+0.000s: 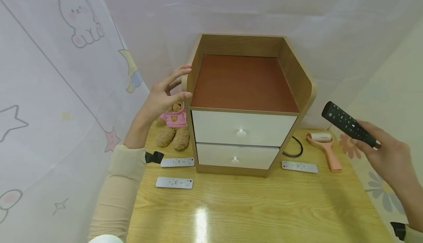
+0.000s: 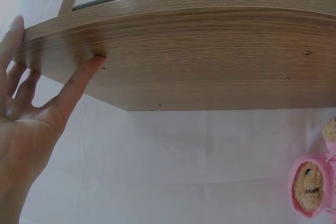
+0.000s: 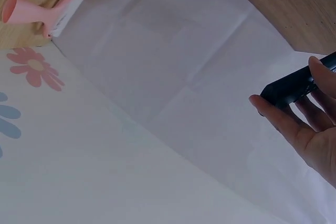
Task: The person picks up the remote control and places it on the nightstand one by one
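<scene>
A small wood-look cabinet (image 1: 246, 83) with an open top and two white drawers, both pushed in, stands on the table. My left hand (image 1: 162, 96) touches its left side panel (image 2: 210, 59) near the upper front corner, thumb and fingers spread and fairly straight. To the right of the cabinet, my right hand (image 1: 390, 153) grips a black remote control (image 1: 350, 123) above the table, buttons facing up. The right wrist view shows the remote's dark end (image 3: 286, 90) between thumb and fingers; the remainder is cut off by the frame.
A teddy bear (image 1: 176, 125) in a pink hoodie sits left of the cabinet. White remotes (image 1: 174, 182) lie on both sides. Right of the cabinet are a black coiled cord (image 1: 294, 153) and an orange-handled lint roller (image 1: 327, 149). Printed curtains (image 1: 49, 100) surround the table (image 1: 238, 206).
</scene>
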Action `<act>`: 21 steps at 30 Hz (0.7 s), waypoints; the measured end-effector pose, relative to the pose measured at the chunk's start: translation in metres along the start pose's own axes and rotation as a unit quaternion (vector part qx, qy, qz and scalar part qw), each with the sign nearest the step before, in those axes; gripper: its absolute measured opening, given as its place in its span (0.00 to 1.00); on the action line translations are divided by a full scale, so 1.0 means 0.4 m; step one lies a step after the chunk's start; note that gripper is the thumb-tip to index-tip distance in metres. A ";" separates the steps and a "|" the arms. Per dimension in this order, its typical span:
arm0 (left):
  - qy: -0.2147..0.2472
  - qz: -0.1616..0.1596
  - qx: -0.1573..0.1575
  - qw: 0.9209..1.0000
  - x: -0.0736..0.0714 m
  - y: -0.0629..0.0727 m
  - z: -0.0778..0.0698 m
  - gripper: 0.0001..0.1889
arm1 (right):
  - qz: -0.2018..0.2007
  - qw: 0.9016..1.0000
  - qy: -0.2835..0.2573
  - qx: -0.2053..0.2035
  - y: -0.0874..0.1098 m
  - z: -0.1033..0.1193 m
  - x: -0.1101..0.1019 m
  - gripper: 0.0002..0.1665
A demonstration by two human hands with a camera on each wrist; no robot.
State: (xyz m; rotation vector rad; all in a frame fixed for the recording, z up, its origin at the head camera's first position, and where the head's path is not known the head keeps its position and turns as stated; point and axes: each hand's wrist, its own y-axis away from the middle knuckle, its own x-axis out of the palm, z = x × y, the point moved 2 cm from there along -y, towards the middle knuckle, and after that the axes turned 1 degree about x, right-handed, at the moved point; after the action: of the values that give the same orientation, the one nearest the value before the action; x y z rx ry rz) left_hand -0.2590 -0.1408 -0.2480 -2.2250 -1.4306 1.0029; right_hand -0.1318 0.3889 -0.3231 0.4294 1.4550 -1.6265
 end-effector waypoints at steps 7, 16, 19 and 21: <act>0.000 -0.002 0.006 1.000 0.000 0.000 0.003 0.31 | -0.005 1.000 0.013 -0.004 -0.047 0.022 -0.025 0.46; 0.006 -0.001 -0.003 1.000 0.000 0.000 0.003 0.31 | -0.018 0.999 0.023 -0.014 -0.099 0.057 -0.053 0.43; 0.001 -0.002 0.003 1.000 0.000 0.000 0.003 0.30 | -0.027 0.999 0.028 -0.017 -0.118 0.068 -0.065 0.42; -0.001 -0.004 0.007 1.000 0.001 0.000 0.001 0.30 | -0.033 0.999 0.030 -0.022 -0.132 0.075 -0.073 0.42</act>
State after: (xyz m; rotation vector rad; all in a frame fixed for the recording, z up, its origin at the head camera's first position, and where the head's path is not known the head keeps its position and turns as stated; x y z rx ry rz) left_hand -0.2593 -0.1405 -0.2485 -2.2079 -1.4267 1.0100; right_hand -0.1484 0.3681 -0.2612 0.4127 1.5628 -1.6420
